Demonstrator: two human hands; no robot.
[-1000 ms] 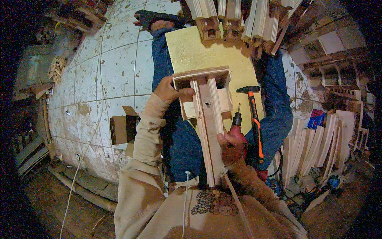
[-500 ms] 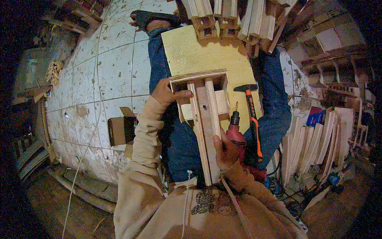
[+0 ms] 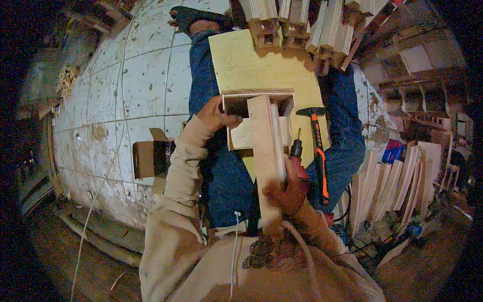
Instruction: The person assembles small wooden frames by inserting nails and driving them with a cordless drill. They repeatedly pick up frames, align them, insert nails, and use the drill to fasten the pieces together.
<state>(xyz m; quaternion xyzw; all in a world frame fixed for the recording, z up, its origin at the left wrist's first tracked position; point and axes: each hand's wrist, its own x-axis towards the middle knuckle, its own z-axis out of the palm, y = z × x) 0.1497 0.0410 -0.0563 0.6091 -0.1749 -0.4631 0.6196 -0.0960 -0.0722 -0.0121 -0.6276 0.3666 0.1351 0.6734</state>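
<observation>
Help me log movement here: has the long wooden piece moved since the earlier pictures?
Yes. Judged against the yellow board, the long wooden piece has rolled about its length, apparently rightward: a broad flat face is up where the channel showed.

- Pale bluish-white square-tiled floor, stained and speckled
- Dark brown ground at lower left
- Brown, shelf-like wooden structure at right
- Dim, uneven light

A tan hoodie has a dark chest print, 2 drawstrings and a left sleeve bunched in wrinkles. Blue jeans and black, open-toed footwear show below. The left hand and right hand are bare.
</observation>
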